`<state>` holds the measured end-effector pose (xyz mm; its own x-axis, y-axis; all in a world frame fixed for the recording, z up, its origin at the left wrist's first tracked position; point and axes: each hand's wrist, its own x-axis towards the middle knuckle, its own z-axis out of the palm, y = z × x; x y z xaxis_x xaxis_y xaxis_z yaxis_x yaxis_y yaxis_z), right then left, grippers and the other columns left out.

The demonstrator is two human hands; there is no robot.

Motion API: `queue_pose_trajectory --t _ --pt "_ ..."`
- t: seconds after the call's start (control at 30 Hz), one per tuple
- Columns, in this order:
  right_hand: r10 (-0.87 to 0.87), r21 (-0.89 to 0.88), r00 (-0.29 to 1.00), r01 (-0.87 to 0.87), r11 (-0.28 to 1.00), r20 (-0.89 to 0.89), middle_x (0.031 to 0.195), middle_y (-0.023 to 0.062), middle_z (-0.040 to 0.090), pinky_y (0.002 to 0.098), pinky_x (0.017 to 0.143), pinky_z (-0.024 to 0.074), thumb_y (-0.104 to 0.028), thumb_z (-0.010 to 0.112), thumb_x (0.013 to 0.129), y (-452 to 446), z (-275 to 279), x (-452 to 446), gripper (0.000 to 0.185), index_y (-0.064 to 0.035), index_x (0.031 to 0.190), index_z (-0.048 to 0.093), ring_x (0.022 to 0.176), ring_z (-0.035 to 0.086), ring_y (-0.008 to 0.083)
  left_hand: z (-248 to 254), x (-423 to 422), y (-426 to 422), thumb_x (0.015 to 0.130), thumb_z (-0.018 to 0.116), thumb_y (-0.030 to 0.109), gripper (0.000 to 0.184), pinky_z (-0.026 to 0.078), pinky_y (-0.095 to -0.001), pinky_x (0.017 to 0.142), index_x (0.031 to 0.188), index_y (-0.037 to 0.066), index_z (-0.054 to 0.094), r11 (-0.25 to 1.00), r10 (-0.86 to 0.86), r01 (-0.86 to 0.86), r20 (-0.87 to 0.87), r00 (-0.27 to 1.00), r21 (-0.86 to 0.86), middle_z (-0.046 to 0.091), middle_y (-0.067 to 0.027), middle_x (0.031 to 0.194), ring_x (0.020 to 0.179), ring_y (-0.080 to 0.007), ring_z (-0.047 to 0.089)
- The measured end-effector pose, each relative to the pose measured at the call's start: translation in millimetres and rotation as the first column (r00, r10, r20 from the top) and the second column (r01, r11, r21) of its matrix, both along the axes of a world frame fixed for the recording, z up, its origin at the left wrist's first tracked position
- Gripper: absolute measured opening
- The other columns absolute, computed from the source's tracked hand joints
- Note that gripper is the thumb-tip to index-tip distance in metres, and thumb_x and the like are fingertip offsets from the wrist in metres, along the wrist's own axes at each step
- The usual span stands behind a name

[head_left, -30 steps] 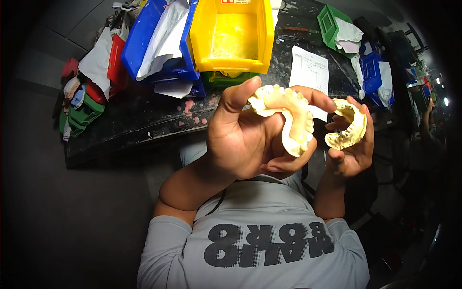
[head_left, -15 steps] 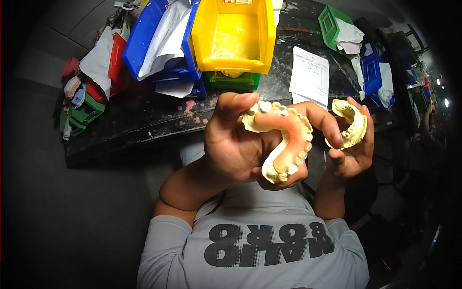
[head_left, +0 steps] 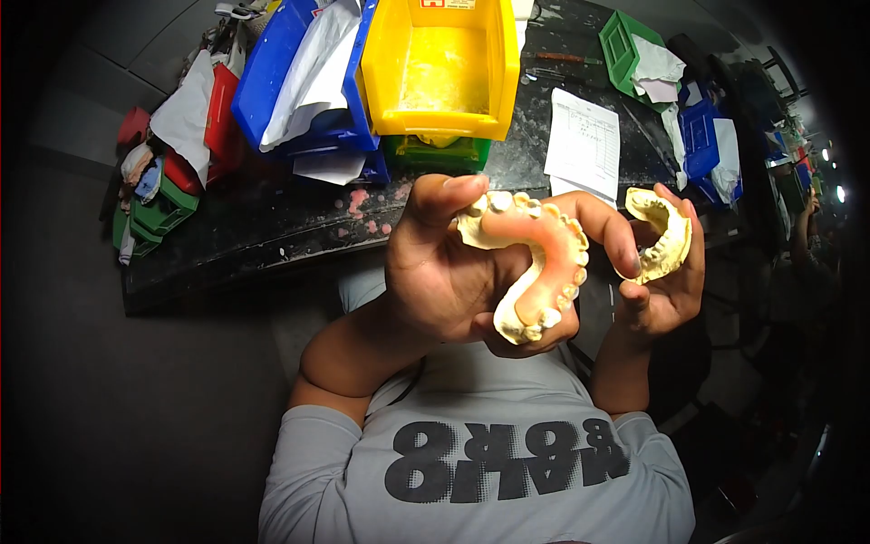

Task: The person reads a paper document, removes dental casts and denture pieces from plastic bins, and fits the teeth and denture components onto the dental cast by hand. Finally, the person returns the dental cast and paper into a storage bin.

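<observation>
One cream-and-pink horseshoe-shaped dental cast (head_left: pixel 560 254), gripped in left hand (head_left: pixel 435 272), on near side of one yellow plastic bin (head_left: pixel 444 72); open side faces lower left, long axis slants upper-left to lower-right. One plain cream horseshoe-shaped dental cast (head_left: pixel 676 243), gripped in right hand (head_left: pixel 666 304), right of bin, ends pointing left.

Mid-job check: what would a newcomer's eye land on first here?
Probably the pale dental cast with its pinkish inner layer, held in the left hand near the centre. Next comes the plainer curved cast in the right hand, farther right. At the top, the bright yellow bin stands out beside a blue bin.
</observation>
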<state>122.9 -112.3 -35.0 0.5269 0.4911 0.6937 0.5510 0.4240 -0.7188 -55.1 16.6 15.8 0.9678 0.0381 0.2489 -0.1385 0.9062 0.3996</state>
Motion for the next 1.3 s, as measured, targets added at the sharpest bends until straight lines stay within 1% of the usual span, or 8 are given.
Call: queue_pose_trajectory --t 0.4,0.47,0.6,0.8,0.9,0.97,1.07,1.3 --pt "0.000 0.002 1.000 0.000 1.000 -0.024 0.134 0.0258 0.059 0.0278 0.081 0.0575 -0.058 0.087 0.067 0.0 -0.1 -0.7 0.108 0.0057 0.144 0.046 0.109 0.066 0.0246 1.1 -1.5 -0.2 0.087 0.040 0.075 0.096 0.021 -0.0281 0.040 0.121 -0.014 0.027 0.999 -0.010 0.009 -0.032 0.999 -0.034 0.039 -0.0032 0.048 0.035 -0.0125 0.030" --pt "-0.004 -0.002 1.000 0.004 1.000 -0.029 0.134 0.0256 0.059 0.0278 0.082 0.0574 -0.058 0.087 0.067 0.0 0.0 -0.7 0.107 0.0056 0.144 0.046 0.108 0.066 0.0245 -1.4 -0.7 1.4 0.087 0.040 0.075 0.096 0.021 -0.0278 0.039 0.120 -0.014 0.028 0.999 -0.025 0.024 0.014 1.000 0.027 0.039 -0.0032 0.048 0.035 -0.0123 0.030" --pt "0.000 -0.006 1.000 -0.001 1.000 -0.031 0.134 0.0250 0.059 0.0279 0.082 0.0574 -0.058 0.087 0.067 -0.9 -0.6 0.7 0.107 0.0054 0.144 0.046 0.108 0.066 0.0243 -2.2 -0.3 2.6 0.087 0.040 0.075 0.095 0.021 -0.0276 0.039 0.119 -0.013 0.028 0.999 -0.033 0.033 0.028 0.999 0.027 0.039 -0.0033 0.047 0.035 -0.0121 0.030" --pt "0.000 -0.004 1.000 0.000 1.000 -0.001 0.134 0.0248 0.058 0.0283 0.082 0.0576 -0.058 0.086 0.068 -1.1 -0.7 2.2 0.106 0.0049 0.143 0.046 0.109 0.066 0.0249 -2.4 -0.5 1.5 0.087 0.044 0.075 0.088 0.023 -0.0274 0.038 0.112 -0.009 0.032 0.999 -0.036 0.036 -0.002 0.999 -0.011 0.039 -0.0030 0.048 0.036 -0.0121 0.032" --pt "0.001 -0.002 1.000 -0.001 1.000 0.005 0.134 0.0249 0.058 0.0289 0.082 0.0580 -0.058 0.086 0.069 -0.6 -0.9 2.4 0.105 0.0051 0.143 0.046 0.110 0.066 0.0259 -0.2 -0.4 -1.3 0.086 0.046 0.074 0.085 0.024 -0.0268 0.038 0.108 -0.007 0.035 0.999 -0.021 0.021 0.025 0.999 -0.028 0.044 -0.0051 0.057 0.037 -0.0121 0.034" --pt "0.003 0.002 1.000 -0.003 1.000 0.003 0.134 0.0250 0.058 0.0293 0.082 0.0583 -0.058 0.086 0.069 -0.6 -0.8 2.2 0.105 0.0053 0.143 0.046 0.111 0.066 0.0265 2.9 -1.3 -3.5 0.085 0.049 0.074 0.084 0.025 -0.0260 0.038 0.103 -0.007 0.038 0.997 0.022 -0.025 -0.046 0.999 -0.074 0.046 -0.0075 0.069 0.038 -0.0120 0.036" --pt "0.001 -0.008 1.000 -0.001 1.000 0.006 0.134 0.0253 0.058 0.0302 0.083 0.0586 -0.058 0.085 0.070 -1.3 -0.6 3.0 0.104 0.0054 0.143 0.046 0.112 0.065 0.0271 2.9 -1.6 -4.3 0.084 0.051 0.073 0.082 0.026 -0.0260 0.038 0.097 -0.007 0.041 0.996 0.018 -0.020 -0.023 1.000 -0.087 0.045 -0.0081 0.076 0.040 -0.0121 0.038" --pt "0.009 -0.013 1.000 -0.009 1.000 0.021 0.134 0.0256 0.058 0.0300 0.083 0.0582 -0.057 0.085 0.072 -1.6 -1.6 4.9 0.103 0.0065 0.143 0.046 0.112 0.065 0.0269 -0.1 -2.3 -2.7 0.082 0.049 0.077 0.084 0.027 -0.0260 0.038 0.090 -0.006 0.043 0.999 0.039 -0.039 -0.027 0.999 0.007 0.043 -0.0070 0.074 0.041 -0.0122 0.036"
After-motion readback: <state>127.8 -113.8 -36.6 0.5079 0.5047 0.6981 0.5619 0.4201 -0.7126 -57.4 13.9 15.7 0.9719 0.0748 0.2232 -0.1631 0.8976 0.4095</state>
